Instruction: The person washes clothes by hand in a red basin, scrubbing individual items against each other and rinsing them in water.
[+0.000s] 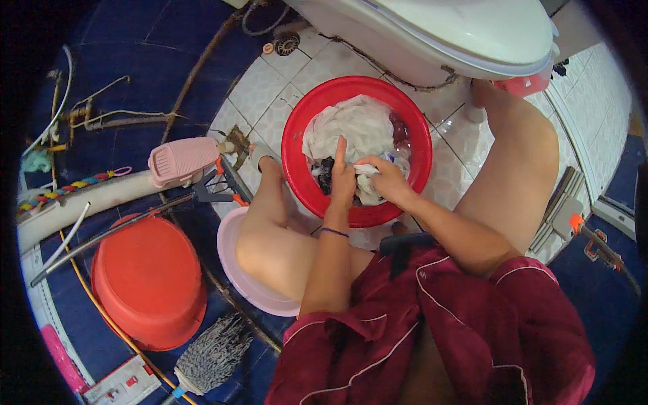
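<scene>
A red basin on the tiled floor holds wet laundry, and both my hands are over its near half. Pinched in the fingers of my right hand is a bunched piece of white cloth. My left hand is closed against the left side of that same cloth, one digit pointing up and its other fingers partly hidden. Beyond them a larger white garment fills the back of the basin. Dark cloth lies left of my left hand, and a dark red piece sits near the right wall.
The toilet stands just behind the basin. To my left are a pink tub beside my leg, an upturned orange-red basin, a mop head and a pink brush-like item. A floor drain lies at the back.
</scene>
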`<act>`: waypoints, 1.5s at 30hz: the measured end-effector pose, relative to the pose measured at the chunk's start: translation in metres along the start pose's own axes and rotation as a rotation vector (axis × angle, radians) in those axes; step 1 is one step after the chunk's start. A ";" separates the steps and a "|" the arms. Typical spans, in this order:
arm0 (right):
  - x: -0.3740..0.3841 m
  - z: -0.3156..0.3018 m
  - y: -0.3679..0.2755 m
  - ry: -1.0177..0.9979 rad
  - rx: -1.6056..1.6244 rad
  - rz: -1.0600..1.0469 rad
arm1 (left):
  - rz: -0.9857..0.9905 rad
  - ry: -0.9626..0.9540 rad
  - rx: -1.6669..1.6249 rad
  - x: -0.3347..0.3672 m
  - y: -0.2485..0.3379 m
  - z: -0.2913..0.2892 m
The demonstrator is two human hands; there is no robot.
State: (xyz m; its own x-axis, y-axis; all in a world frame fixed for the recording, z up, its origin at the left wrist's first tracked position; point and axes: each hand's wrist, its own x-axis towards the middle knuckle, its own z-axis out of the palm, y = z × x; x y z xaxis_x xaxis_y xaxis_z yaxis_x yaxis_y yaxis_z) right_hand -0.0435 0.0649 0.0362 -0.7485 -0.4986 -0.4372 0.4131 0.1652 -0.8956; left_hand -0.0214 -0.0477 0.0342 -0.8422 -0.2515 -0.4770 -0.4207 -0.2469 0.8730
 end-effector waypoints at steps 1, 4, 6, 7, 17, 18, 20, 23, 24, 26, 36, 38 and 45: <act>0.003 -0.002 -0.003 -0.001 -0.087 -0.091 | 0.035 -0.051 0.097 -0.003 0.001 -0.010; 0.016 -0.010 -0.013 -0.116 -0.072 -0.206 | 0.258 -0.174 0.448 -0.003 -0.011 -0.021; 0.018 -0.023 -0.020 -0.246 -0.163 -0.273 | 0.237 -0.301 0.321 -0.007 -0.010 0.000; 0.015 -0.024 -0.029 -0.366 -0.097 -0.195 | 0.236 -0.236 0.225 -0.015 -0.001 0.010; 0.034 -0.036 -0.011 0.281 -0.712 -0.191 | 0.422 0.089 0.768 0.038 -0.086 -0.036; 0.038 -0.033 -0.006 0.278 -0.671 -0.205 | 0.526 0.094 0.913 0.039 -0.105 -0.046; 0.036 -0.039 0.007 0.174 -0.525 -0.137 | 0.136 -0.083 1.088 0.025 -0.121 -0.032; 0.037 -0.038 0.041 0.083 -0.456 -0.108 | -0.043 -0.282 1.449 0.019 -0.126 -0.020; 0.039 -0.037 0.049 0.060 -0.426 -0.048 | -0.074 -0.286 1.466 0.020 -0.125 -0.021; 0.042 -0.030 0.066 -0.004 -0.357 0.062 | -0.149 -0.274 1.507 0.020 -0.121 -0.027; 0.054 -0.037 0.123 0.098 0.580 0.457 | 0.181 -0.076 0.453 -0.021 -0.034 0.049; 0.053 -0.038 0.130 0.075 0.595 0.189 | 0.396 -0.079 0.615 -0.043 -0.027 0.066; 0.023 0.017 0.056 0.225 0.685 0.263 | 0.268 0.431 0.529 0.013 -0.039 0.001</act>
State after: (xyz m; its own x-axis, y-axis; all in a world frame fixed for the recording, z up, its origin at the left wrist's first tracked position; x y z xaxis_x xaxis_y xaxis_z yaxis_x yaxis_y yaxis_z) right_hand -0.0288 0.0482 -0.0231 -0.6382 -0.3182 -0.7011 0.7666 -0.3467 -0.5405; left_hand -0.0159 -0.0402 -0.0057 -0.7777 -0.6122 -0.1426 -0.4170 0.3328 0.8458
